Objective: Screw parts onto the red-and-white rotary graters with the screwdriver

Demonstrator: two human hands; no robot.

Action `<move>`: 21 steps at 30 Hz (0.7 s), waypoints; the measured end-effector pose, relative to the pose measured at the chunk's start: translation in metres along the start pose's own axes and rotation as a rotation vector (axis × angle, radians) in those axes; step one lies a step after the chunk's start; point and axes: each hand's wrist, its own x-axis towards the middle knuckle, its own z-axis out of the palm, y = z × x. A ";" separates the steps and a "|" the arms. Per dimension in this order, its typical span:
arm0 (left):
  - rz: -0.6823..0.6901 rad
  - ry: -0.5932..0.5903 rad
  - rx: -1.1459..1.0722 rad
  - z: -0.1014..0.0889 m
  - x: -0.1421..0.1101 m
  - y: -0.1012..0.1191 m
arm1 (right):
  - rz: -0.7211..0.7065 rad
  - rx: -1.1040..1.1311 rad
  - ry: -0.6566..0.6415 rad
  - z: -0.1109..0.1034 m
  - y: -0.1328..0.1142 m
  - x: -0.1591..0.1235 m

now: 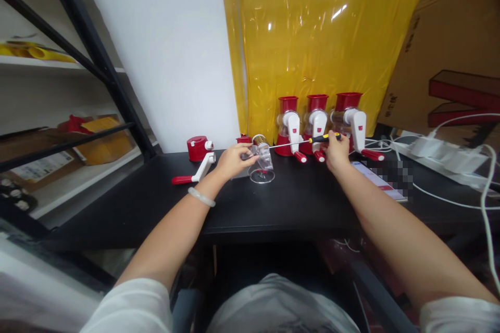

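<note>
My right hand (337, 151) is closed around the yellow-and-black handle of a screwdriver (318, 139). Its thin metal shaft points left, toward a clear plastic grater body (265, 160) with a round base on the table. My left hand (236, 160) grips this body at its left side; whether the screwdriver's tip touches it I cannot tell. A metal grater drum (260, 140) shows at the top of the clear body. Left of my left hand are a red round part (197, 149) and a white crank with a red handle (203, 167).
Several assembled red-and-white rotary graters stand along the back, one (288, 125) closest to the clear body. A phone (377, 181) lies beside my right forearm. White cables and a power strip (441, 153) occupy the right side of the black table (250, 210). A yellow curtain (312, 26) hangs behind.
</note>
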 end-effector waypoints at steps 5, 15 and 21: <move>0.001 0.003 -0.007 0.001 0.000 -0.002 | 0.177 0.136 0.066 0.007 -0.013 -0.003; 0.007 0.006 -0.004 0.003 0.000 -0.006 | 0.044 0.014 0.045 -0.003 0.000 0.002; 0.013 -0.005 -0.001 0.003 0.002 -0.008 | 0.152 0.165 0.032 0.004 -0.011 -0.001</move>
